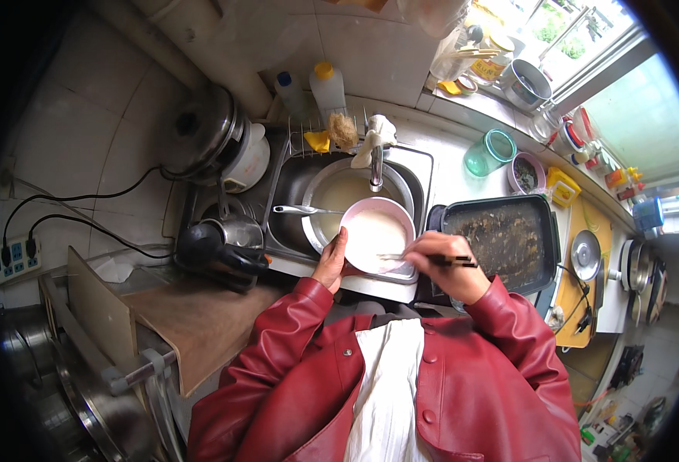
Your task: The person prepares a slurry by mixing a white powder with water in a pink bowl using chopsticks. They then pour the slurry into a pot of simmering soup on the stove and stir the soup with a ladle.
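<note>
My left hand point(332, 263) grips the left side of a pink bowl point(378, 203), its thumb near the rim. Pale, milky liquid or thin batter point(377, 231) fills much of the bowl. In my right hand point(446, 263) is a slim utensil point(390, 257) with a dark handle, its pale end dipped into the bowl; its exact kind is unclear. The bowl is over the front of a large metal basin point(311, 193), which sits in the steel sink point(284, 228) and contains cloudy liquid. A metal-handled utensil point(293, 209) leans across the basin's left rim.
Just behind the bowl hangs the faucet point(376, 173), wrapped in a cloth point(381, 131). A dark rectangular pan point(498, 242) with a stained surface stands at right. A green glass jar point(486, 156) is behind it. Left are an electric cooker point(247, 161) and a small metal pot point(241, 232).
</note>
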A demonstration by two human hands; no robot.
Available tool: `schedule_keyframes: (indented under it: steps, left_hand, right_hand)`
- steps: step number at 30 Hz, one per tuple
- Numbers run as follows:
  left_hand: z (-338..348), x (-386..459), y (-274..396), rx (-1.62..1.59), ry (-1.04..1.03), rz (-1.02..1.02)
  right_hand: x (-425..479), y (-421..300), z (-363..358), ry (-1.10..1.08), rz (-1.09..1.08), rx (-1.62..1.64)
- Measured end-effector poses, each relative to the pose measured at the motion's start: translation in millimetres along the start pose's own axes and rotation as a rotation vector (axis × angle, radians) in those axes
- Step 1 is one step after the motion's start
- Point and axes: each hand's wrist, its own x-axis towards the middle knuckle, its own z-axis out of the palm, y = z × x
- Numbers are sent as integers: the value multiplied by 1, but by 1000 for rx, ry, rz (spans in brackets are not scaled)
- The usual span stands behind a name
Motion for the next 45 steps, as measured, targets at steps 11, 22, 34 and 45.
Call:
schedule_keyframes:
  steps: [11,22,34,45]
  left_hand:
    - [27,22,-2,-217,45,-25]
    - [15,54,-8,-115,126,-137]
    - [-1,64,1,-87,126,-125]
    - [-13,66,-7,-80,136,-130]
  right_hand:
    - [1,30,76,-157,-280,-337]
    - [63,99,25,136,-32,-228]
    - [172,206,26,120,329,-430]
    - [184,216,31,194,126,-579]
